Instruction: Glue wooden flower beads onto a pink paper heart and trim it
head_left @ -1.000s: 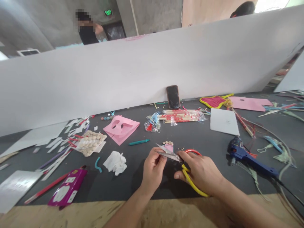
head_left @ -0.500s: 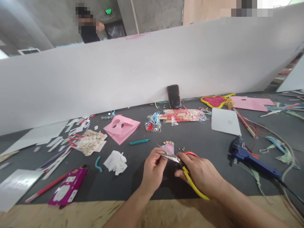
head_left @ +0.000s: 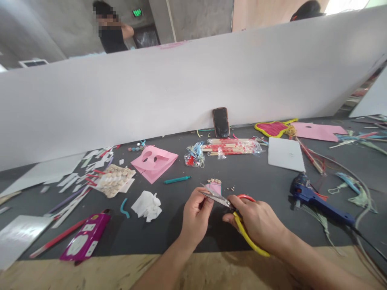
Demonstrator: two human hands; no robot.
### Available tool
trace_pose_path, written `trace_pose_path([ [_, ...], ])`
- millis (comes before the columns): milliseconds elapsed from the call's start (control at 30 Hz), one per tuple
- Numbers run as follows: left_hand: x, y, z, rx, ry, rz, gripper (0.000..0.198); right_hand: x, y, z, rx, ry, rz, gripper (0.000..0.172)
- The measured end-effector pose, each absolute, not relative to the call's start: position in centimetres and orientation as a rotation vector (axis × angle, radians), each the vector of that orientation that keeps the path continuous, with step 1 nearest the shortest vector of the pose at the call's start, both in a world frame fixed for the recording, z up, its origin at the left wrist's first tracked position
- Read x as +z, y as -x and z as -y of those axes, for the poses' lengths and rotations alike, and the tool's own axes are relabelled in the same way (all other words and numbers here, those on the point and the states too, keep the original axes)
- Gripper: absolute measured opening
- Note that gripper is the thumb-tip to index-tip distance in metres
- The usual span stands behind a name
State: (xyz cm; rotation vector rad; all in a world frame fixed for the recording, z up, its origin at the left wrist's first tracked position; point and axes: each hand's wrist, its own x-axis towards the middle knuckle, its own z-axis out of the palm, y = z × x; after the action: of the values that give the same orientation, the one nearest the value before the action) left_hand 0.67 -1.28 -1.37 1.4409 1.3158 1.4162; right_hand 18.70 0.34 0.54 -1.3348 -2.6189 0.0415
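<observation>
Gripping yellow-handled scissors (head_left: 245, 233) in right hand (head_left: 256, 225), blades (head_left: 217, 198) pointing up-left along slanted axis; left hand (head_left: 196, 215) pinching blades.

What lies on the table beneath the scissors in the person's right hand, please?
Dark tabletop shows under the yellow-handled scissors, with a pink paper scrap past the blades; the left hand hides the rest.

Dark mat (head_left: 281, 197) between right hand (head_left: 256, 225) and blue glue gun (head_left: 320, 205); crumpled tissue (head_left: 146, 206) past left hand (head_left: 196, 217).
</observation>
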Motion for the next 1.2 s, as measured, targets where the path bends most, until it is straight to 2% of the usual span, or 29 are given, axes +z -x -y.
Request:
trace_pose_path([
  [400, -1.5, -0.5, 1.0, 1.481, -1.452, -1.242, 0.018, 1.1, -18.9, -1.1, 0.088, 1.27, 2.631, 0.066],
  [600, -1.5, -0.5, 1.0, 1.437, -1.464, -1.221, 0.022, 1.2, -19.0, -0.9, 0.179, 1.299, 2.651, 0.073],
  [833, -1.3, -0.4, 1.1, 1.402, -1.512, -1.229, 0.027, 1.3, -18.9, -1.1, 0.294, 1.319, 2.679, 0.064],
  [1200, -1.7, -0.3, 1.1, 1.386, -1.587, -1.276, 0.025, 0.5, -18.7, -0.6, 0.185, 1.356, 2.691, 0.046],
])
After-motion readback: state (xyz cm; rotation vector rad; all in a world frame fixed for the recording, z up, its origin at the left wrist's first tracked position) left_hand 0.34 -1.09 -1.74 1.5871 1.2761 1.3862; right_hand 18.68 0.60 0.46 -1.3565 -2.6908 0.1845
